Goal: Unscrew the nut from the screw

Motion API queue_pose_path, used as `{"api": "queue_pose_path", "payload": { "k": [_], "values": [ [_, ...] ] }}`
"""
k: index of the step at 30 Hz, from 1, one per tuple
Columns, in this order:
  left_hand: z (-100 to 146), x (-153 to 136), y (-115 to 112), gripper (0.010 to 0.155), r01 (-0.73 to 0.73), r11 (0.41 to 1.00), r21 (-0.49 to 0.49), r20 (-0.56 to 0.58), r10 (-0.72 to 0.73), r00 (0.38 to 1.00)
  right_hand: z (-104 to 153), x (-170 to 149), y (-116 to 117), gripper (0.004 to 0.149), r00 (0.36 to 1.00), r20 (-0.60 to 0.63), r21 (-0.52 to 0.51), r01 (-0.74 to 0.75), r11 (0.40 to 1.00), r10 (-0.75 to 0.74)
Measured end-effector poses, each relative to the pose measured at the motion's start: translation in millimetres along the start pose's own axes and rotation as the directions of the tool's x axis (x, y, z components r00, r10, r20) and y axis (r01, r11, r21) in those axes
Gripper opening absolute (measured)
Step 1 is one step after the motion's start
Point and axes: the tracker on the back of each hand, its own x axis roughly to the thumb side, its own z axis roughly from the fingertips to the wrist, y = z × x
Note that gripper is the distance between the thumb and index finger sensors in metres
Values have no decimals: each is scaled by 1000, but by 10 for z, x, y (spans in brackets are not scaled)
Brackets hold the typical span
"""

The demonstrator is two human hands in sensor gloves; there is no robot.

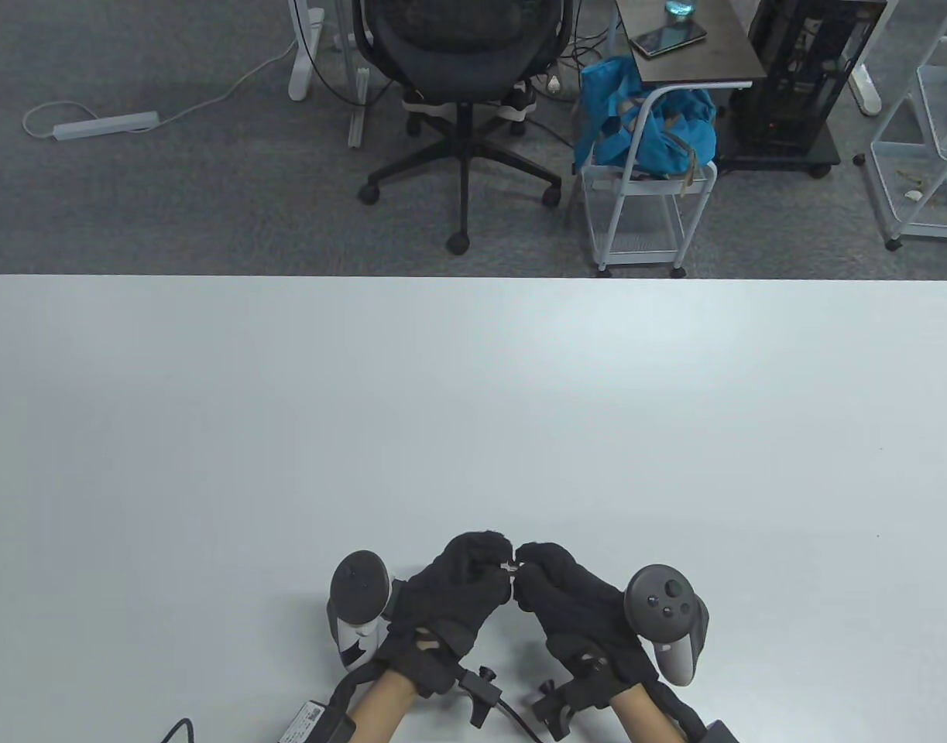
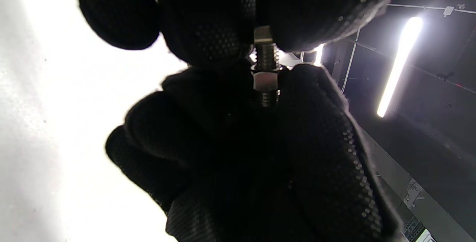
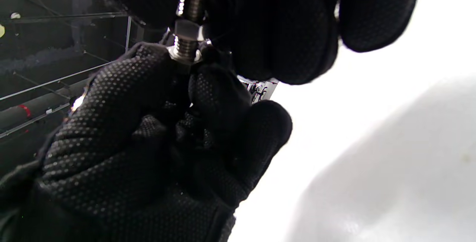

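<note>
A small steel screw (image 1: 510, 567) with a hex nut on its thread is held between both gloved hands just above the table's near edge. In the left wrist view my left hand (image 2: 260, 37) pinches the screw's head (image 2: 263, 34) from above, and my right hand (image 2: 266, 86) pinches the nut (image 2: 265, 80) further down the thread. The thread's end sticks out past the nut into the right hand. The right wrist view shows the nut (image 3: 187, 30) by my right hand (image 3: 189, 15), with bare thread (image 3: 185, 47) running to my left hand (image 3: 184, 58).
The white table (image 1: 473, 418) stretches away in front of the hands. Beyond its far edge stand an office chair (image 1: 461, 70), a white cart with a blue bag (image 1: 643, 131) and a wire rack (image 1: 930, 139).
</note>
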Motion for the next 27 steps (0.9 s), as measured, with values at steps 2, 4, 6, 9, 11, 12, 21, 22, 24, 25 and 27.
{"api": "queue_pose_path", "payload": {
  "k": [2, 4, 6, 9, 11, 12, 21, 22, 24, 25, 27],
  "values": [
    [1, 0, 1, 47, -3, 1000, 3, -2, 3, 1000, -2, 19, 0, 55, 1000, 26, 1, 4, 1000, -4],
    [0, 3, -1, 47, -4, 1000, 1, -2, 4, 1000, 0, 44, -4, 54, 999, 47, -8, 9, 1000, -9],
    [0, 4, -1, 47, -7, 1000, 3, 1, 7, 1000, 5, 72, -17, 53, 997, 83, -27, -6, 1000, 8],
    [1, 5, 7, 47, -22, 1000, 12, -1, 22, 1000, 11, 93, -22, 51, 995, 97, -22, -17, 1000, 19],
    [4, 6, 8, 47, -22, 1000, 14, -2, 22, 1000, 8, 85, -24, 50, 996, 92, -17, 2, 1000, 0],
    [4, 6, 8, 47, -22, 1000, 16, -1, 22, 1000, 7, 78, -22, 52, 996, 91, -15, 8, 1000, -7],
    [-3, 5, 4, 47, -9, 1000, 5, 7, 9, 1000, -3, -67, -13, 63, 997, -51, -14, 57, 998, -58],
    [-3, 5, 3, 47, -7, 1000, 3, 8, 7, 1000, -6, -63, -9, 61, 997, -53, -5, 61, 998, -61],
    [-2, 4, 2, 47, -1, 1000, 2, 9, 1, 1000, -3, -42, -3, 57, 998, -36, -9, 60, 998, -61],
    [-2, 1, 1, 47, -2, 1000, -1, 9, 2, 1000, -1, -26, -5, 56, 999, -26, -21, 46, 999, -46],
    [-2, 1, 0, 47, -4, 1000, 1, 7, 4, 1000, 0, -6, -15, 54, 1000, 1, -34, 21, 999, -21]
  ]
}}
